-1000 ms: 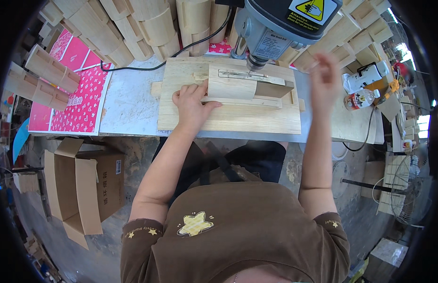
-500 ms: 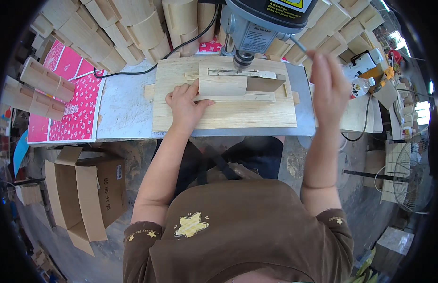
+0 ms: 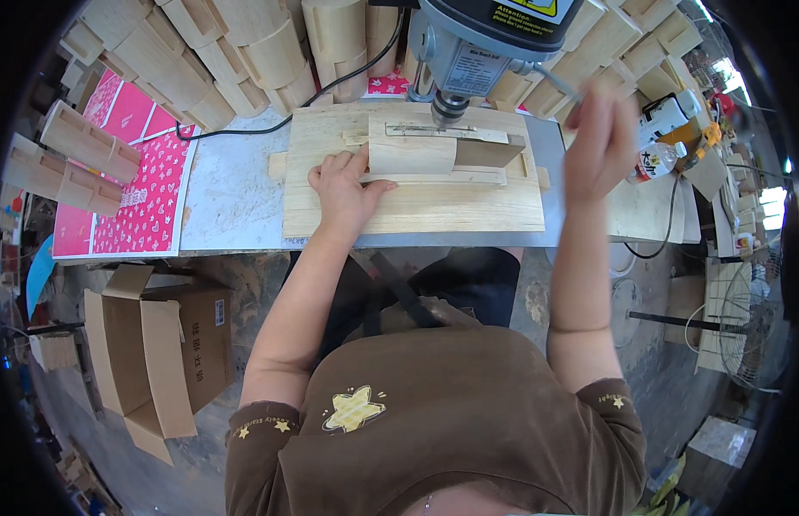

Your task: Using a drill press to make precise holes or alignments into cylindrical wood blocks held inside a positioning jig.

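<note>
A pale curved wooden piece point(image 3: 410, 156) lies in a wooden jig on a flat board point(image 3: 330, 219), beneath the chuck point(image 3: 449, 109) of a bench drill press point(image 3: 472, 64). My left hand point(image 3: 346, 193) grips the piece's left end, thumb along the near side and fingers curled over the far side. On the right, my right hand point(image 3: 601, 142) is raised and closed around the drill press's feed lever point(image 3: 554, 79); it is blurred by motion. The chuck sits right at the far edge of the piece; the drill bit's tip is hard to make out.
Stacks of similar curved wooden pieces point(image 3: 244, 52) stand behind and left of the drill. A black cable point(image 3: 330, 84) crosses the bench's back. Right of the drill stands a clear plastic bottle point(image 3: 657, 161). An open cardboard box point(image 3: 171, 344) sits on the floor at left.
My right hand has shifted slightly down and toward me with the lever. My left hand and the wooden piece keep their places; the whole view has moved slightly.
</note>
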Demonstrator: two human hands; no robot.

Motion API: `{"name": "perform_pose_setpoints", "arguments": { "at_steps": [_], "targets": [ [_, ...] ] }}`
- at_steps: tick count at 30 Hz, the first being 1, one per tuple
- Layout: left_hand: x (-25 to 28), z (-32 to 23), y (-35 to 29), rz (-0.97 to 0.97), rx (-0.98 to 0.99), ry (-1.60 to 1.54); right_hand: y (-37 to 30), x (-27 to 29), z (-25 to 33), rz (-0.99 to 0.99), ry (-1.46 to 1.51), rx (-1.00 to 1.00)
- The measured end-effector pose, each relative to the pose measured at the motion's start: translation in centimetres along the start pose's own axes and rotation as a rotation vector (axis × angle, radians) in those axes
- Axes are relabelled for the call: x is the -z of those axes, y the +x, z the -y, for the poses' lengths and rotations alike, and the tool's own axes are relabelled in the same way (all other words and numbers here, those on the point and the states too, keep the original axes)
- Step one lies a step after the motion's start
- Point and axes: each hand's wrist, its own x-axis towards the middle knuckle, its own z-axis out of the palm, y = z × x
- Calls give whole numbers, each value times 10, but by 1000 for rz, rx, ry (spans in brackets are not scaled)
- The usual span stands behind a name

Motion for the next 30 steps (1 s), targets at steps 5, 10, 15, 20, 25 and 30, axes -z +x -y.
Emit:
{"name": "perform_pose_setpoints", "arguments": {
  "at_steps": [5,10,15,20,25,30],
  "targets": [
    [-26,-26,7,-23,-76,-30,121,-24,-50,196,-196,-233],
    [-31,-32,8,-31,-85,-63,108,-7,-15,245,-237,-292],
    [-25,-25,5,-17,-41,-57,18,16,27,248,-178,-181],
    [-24,-33,8,-5,-41,-61,-54,-8,-4,-26,-33,-18],
    [-27,-33,7,-15,-59,-59,-86,-37,-43,-117,17,172],
    [-26,-33,5,-16,-52,-63,-68,-14,-30,-33,9,146]
  ]
}}
